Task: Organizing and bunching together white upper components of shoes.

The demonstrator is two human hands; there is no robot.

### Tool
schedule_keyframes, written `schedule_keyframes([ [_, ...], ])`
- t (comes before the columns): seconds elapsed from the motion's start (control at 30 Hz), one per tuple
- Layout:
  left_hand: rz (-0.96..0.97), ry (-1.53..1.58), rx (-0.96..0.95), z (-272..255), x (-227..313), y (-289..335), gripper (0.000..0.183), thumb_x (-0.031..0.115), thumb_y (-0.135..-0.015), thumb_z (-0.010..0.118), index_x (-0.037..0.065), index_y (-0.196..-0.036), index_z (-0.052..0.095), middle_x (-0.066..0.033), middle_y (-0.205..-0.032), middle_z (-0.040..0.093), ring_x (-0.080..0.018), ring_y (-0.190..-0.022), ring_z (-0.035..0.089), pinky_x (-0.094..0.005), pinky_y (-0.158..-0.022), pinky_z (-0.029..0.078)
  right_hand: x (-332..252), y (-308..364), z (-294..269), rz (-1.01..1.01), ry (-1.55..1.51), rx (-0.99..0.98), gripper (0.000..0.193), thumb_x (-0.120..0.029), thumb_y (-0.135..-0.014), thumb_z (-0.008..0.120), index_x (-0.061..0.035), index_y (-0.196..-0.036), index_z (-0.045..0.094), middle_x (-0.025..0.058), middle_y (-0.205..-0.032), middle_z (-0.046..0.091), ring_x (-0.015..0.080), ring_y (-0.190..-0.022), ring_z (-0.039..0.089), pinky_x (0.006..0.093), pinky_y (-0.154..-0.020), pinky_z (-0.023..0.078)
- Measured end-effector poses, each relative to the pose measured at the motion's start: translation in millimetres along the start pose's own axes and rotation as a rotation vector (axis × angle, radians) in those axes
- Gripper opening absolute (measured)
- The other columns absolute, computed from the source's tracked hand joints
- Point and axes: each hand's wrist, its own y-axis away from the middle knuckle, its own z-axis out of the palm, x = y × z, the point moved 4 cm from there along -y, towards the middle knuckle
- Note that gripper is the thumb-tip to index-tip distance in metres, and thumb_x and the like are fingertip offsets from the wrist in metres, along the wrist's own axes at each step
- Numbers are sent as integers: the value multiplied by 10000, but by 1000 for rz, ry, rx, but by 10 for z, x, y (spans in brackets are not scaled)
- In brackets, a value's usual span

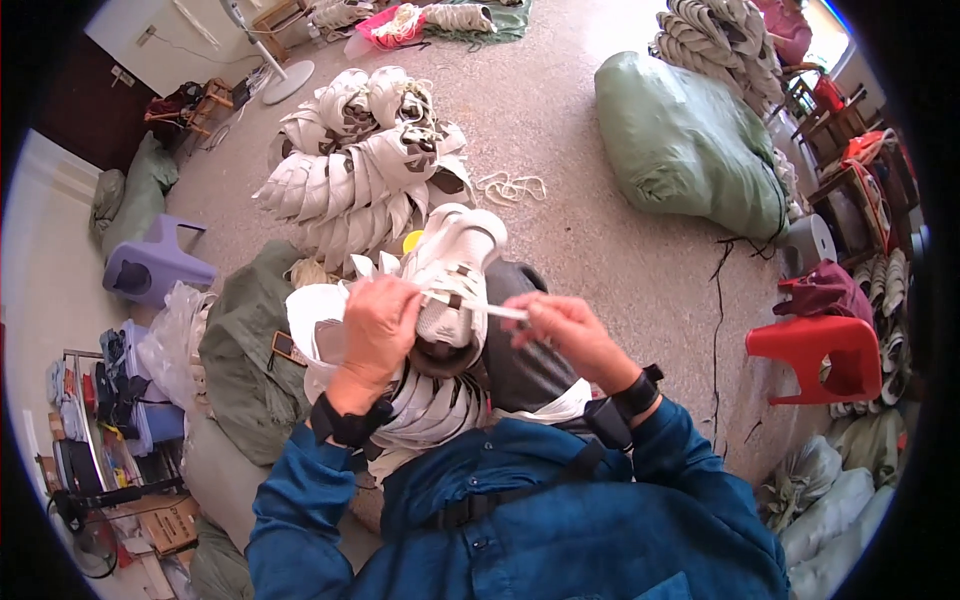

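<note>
A white shoe upper rests on my lap, its toe pointing away and its dark-lined opening toward me. My right hand, closed, pinches a flat white shoelace that stretches sideways from the eyelets. My left hand is closed at the upper's left eyelet edge, with fingertips pressed together. Whether it grips the edge or a lace end is hidden. Beneath lies a nested row of white uppers across my lap, and another pale upper shows beside my left hand.
On the floor ahead sits a large pile of nested uppers with loose cord beside it. A stuffed green sack and a red stool stand right. Left are a purple stool and green cloth.
</note>
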Motion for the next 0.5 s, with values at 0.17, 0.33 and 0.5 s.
schedule_keyframes([
  [0.17, 130, -216, 111, -64, 274, 89, 144, 57, -823, 658, 45, -967, 654, -136, -926, 620, -315, -866, 615, -432, -830, 475, -223, 111, -302, -324, -532, -34, 370, -306, -1036, 484, -109, -727, 536, 53, -907, 651, 207, -882, 625, 409, -1055, 430],
  [0.33, 6, 283, -121, 364, 509, 209, 146, 46, -872, 608, -21, -1000, 629, -186, -920, 617, -355, -858, 618, -414, -751, 498, -82, 442, -876, -360, -893, 55, 377, -318, -1042, 483, -120, -722, 513, 11, -756, 533, 142, -789, 563, 395, -887, 469],
  [0.5, -190, 316, -191, 626, 508, 122, 165, 122, -871, 634, -17, -959, 632, -202, -876, 632, -387, -825, 627, -429, -717, 501, 107, 986, -1607, -402, -998, 381, 277, -312, -1027, 526, -101, -851, 562, -10, -780, 520, 116, -709, 520, 319, -747, 466],
])
